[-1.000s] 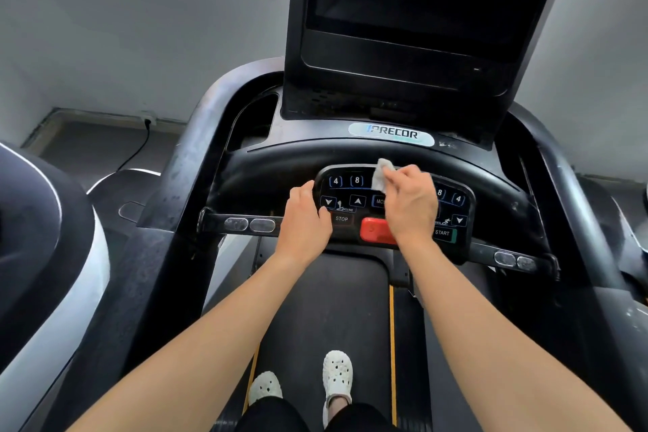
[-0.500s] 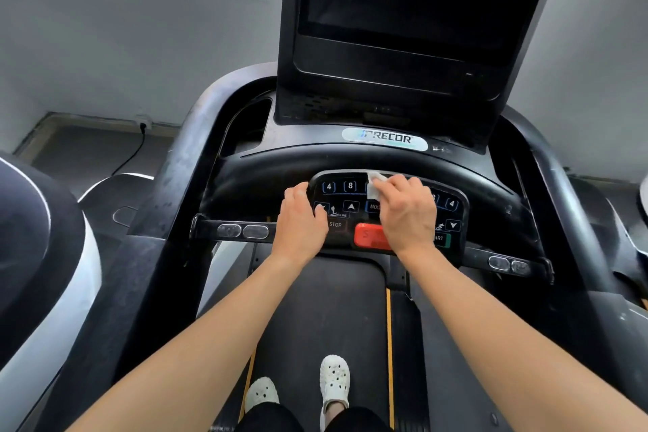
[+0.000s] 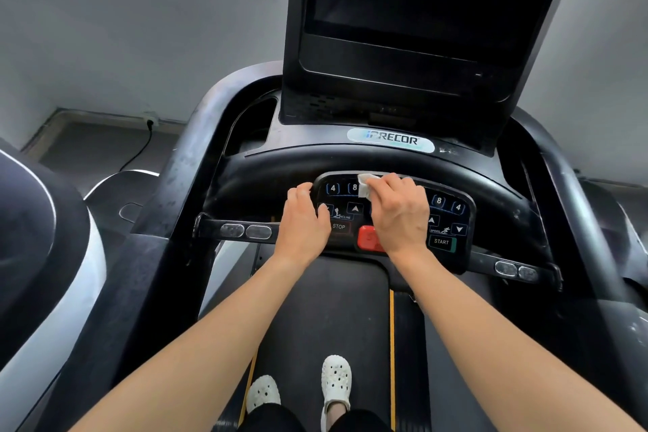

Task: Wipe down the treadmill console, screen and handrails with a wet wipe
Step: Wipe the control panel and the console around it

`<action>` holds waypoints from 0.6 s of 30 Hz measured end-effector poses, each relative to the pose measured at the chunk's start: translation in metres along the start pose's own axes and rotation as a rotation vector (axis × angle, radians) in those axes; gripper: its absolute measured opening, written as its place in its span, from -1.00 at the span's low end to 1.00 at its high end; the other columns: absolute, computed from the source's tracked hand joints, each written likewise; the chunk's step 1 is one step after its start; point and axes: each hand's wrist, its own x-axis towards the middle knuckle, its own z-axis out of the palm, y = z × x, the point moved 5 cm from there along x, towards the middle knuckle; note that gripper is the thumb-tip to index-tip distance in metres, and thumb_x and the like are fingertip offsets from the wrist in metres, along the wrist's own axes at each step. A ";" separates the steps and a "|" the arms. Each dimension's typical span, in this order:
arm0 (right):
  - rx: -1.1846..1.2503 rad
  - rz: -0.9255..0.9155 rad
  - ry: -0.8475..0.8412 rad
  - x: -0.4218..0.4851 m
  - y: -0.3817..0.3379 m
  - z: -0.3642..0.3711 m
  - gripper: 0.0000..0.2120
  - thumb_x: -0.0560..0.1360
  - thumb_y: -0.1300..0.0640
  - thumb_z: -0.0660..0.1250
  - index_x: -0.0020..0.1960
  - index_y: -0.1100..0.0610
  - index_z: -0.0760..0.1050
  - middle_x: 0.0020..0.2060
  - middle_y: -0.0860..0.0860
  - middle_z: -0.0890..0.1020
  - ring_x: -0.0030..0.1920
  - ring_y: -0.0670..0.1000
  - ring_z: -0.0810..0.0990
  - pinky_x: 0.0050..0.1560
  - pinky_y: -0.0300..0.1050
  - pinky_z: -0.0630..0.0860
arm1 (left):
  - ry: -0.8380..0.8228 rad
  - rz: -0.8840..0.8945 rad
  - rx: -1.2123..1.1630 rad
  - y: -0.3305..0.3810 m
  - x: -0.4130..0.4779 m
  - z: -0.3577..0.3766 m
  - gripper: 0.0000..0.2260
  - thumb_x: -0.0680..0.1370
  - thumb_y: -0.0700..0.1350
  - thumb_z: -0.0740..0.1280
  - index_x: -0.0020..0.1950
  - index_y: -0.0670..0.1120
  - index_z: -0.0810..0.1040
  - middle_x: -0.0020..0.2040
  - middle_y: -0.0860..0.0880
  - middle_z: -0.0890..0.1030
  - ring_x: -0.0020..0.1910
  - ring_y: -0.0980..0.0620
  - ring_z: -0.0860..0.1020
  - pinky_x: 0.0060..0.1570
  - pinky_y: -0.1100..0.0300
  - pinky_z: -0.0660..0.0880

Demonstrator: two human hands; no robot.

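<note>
White wet wipe (image 3: 366,185) pinched in right hand (image 3: 398,212) — pressed on keypad (image 3: 449,217), left hand (image 3: 301,226) alongside

Head camera looks down, close above console (image 3: 392,221).

- Your console (image 3: 413,158) carries a PRECOR badge (image 3: 391,140).
- Your keypad (image 3: 452,221) reads 4, 8, 8, 4, INCLINE, SPEED, STOP, START.

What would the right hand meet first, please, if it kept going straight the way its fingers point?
Probably the curved black console rim just beyond the wet wipe that the right hand presses on the keypad; depth is unclear.
</note>
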 end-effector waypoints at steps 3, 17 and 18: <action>0.031 0.082 0.012 -0.003 -0.001 0.002 -0.82 0.64 0.09 0.29 0.16 0.00 0.65 -0.17 -0.02 0.60 -0.22 0.09 0.49 -0.23 0.04 0.39 | 0.000 -0.002 -0.003 -0.001 -0.001 -0.001 -0.57 0.66 -0.11 0.27 0.51 -0.15 0.31 0.40 -0.12 0.39 0.36 -0.10 0.42 0.37 -0.02 0.39; 0.003 0.057 0.066 0.002 0.003 0.000 -0.86 0.62 0.05 0.34 0.03 0.01 0.68 -0.19 -0.02 0.61 -0.24 0.11 0.51 -0.24 0.02 0.33 | 0.001 -0.010 -0.008 -0.001 0.003 -0.001 -0.60 0.66 -0.10 0.27 0.48 -0.14 0.33 0.37 -0.12 0.41 0.32 -0.09 0.44 0.34 0.00 0.40; 0.002 0.082 0.067 0.001 0.002 0.000 -0.85 0.63 0.05 0.33 0.04 0.01 0.69 -0.18 -0.02 0.61 -0.24 0.10 0.51 -0.24 0.02 0.33 | 0.001 -0.012 -0.009 -0.001 0.003 0.000 -0.60 0.67 -0.09 0.27 0.49 -0.14 0.32 0.37 -0.12 0.40 0.32 -0.09 0.44 0.34 -0.01 0.41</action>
